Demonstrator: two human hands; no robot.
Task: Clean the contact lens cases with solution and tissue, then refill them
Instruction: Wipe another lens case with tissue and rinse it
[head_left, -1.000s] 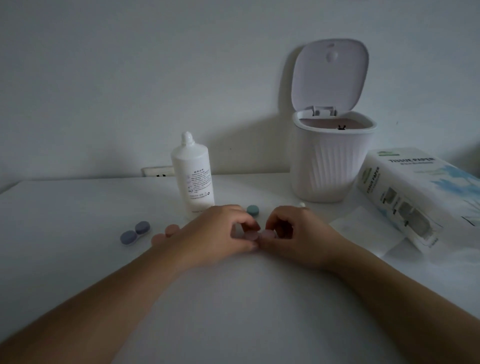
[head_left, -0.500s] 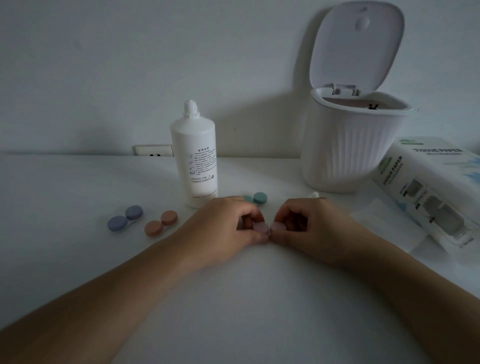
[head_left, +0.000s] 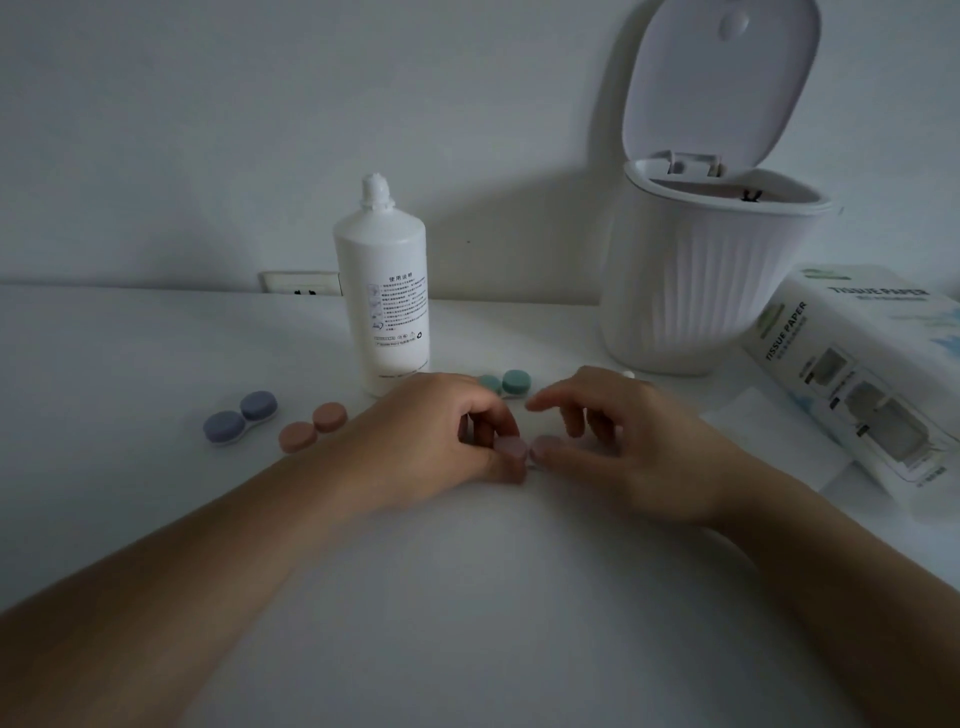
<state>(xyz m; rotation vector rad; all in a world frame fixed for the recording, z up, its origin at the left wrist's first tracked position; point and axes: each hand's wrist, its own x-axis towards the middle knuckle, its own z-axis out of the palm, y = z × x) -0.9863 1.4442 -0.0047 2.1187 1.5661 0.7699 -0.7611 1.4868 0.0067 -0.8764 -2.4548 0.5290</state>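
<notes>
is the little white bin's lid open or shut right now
Open. The bin's lid stands tipped up and back against the wall, leaving the bin's mouth uncovered.

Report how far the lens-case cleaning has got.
Done: nothing visibly. The blue case, orange case and green case sit capped. In hand: left hand and right hand work the pink case. Left: the solution bottle and tissue sheet lie unused.
</notes>
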